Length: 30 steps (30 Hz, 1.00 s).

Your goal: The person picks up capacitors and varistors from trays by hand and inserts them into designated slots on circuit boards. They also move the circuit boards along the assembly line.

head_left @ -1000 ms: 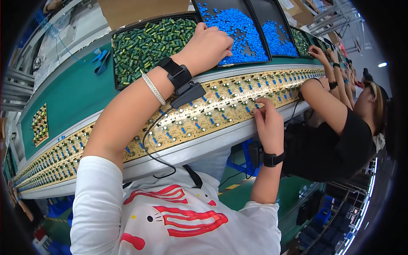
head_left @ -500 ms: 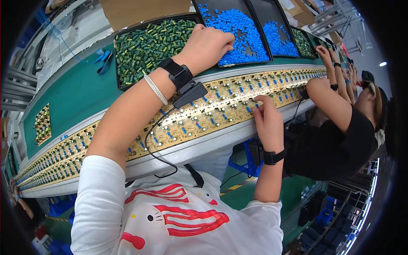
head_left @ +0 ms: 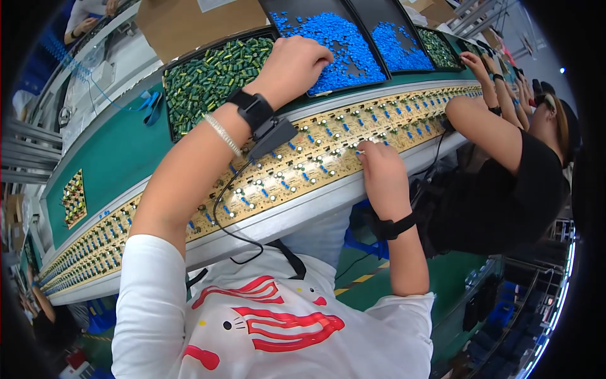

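In the upper middle of the frame, the left hand (head_left: 293, 66) is held above the lower edge of a black tray (head_left: 328, 6) strewn with small blue components (head_left: 344, 47). Its fingers are curled narrowly towards the blue pile, and its back is turned to the camera. Green cylindrical components (head_left: 211, 76) are heaped in another tray just left of that hand, partly covered by the wrist.

Right of the centre, the right hand (head_left: 384, 177) is placed over the near side of the circuit boards (head_left: 328, 148), with thumb and finger brought close together at the board surface. Because the fingertips are small and partly hidden, it cannot be told whether a part is gripped in either hand.

The boards are lined up in a long band from the lower left to the upper right, below the left hand and beneath the right fingertips. Many blue and green parts are already seated in them. The left forearm is crossed over the band, and a black wristband (head_left: 254, 110) is worn on it.
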Tool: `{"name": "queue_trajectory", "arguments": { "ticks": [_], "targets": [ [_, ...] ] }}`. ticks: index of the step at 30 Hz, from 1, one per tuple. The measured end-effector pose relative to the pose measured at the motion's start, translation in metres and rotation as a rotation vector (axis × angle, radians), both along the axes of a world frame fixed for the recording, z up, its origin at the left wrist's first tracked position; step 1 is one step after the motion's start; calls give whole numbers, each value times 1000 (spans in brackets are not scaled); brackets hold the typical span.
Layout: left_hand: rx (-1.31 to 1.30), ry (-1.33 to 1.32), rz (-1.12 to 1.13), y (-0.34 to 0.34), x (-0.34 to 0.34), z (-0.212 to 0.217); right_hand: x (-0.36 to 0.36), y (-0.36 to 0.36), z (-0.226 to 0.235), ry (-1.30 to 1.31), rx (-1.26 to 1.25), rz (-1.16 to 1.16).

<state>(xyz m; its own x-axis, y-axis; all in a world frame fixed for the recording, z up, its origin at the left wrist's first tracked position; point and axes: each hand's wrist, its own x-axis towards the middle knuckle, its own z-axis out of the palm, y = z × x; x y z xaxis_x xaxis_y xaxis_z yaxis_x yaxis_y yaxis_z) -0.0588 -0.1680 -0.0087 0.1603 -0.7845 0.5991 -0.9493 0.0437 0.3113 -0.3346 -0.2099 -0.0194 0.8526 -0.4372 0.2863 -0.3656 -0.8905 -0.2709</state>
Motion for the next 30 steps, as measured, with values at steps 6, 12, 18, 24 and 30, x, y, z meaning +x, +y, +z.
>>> {"name": "queue_trajectory", "arguments": {
  "ticks": [6, 12, 18, 24, 30],
  "targets": [
    [368, 309, -395, 43, -61, 8, 1, -26, 19, -9, 172, 2],
    [385, 341, -498, 50, -90, -1, 63, -71, 25, -284, 99, 68],
    [439, 187, -390, 51, -92, -13, 126, -90, 0, -60, -46, 155],
    [368, 72, -394, 51, -95, -9, 140, -99, -2, -68, 148, 159],
    [410, -73, -373, 54, -100, -2, 137, -107, -5, -197, 360, 135]
  ]
}}
